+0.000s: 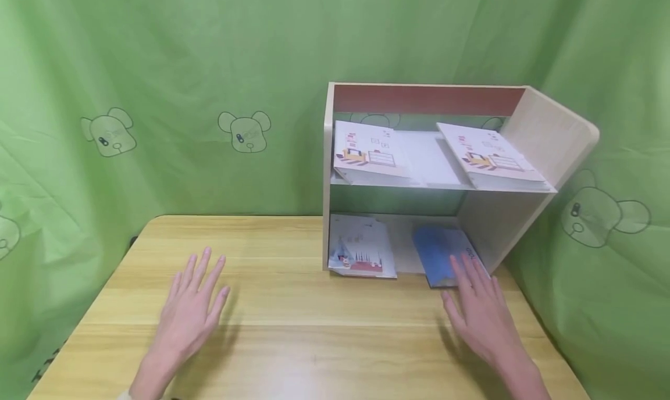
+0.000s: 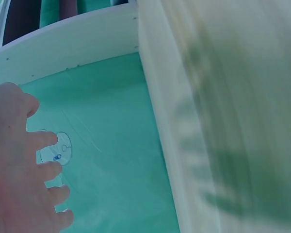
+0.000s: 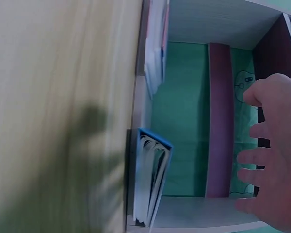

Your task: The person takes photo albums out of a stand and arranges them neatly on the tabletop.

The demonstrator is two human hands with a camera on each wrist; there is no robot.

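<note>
Hovering, left hand (image 1: 188,318) and right hand (image 1: 484,321) spread above the desk (image 1: 293,330)! Blue book (image 1: 435,254) partly covered, its lettering (image 1: 470,253) illegible.

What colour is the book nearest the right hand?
The book is mostly blue, clearest in the head view.

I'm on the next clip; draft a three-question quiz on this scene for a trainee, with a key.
1. Fill in: the blue book lies on the ____ level of the shelf unit.
2. True or false: the left hand grips the shelf unit.
3. Which is nearer the blue book? A) left hand B) right hand

Key: 1. lower; 2. false, its fingers are spread and hold nothing; 3. B.
</note>
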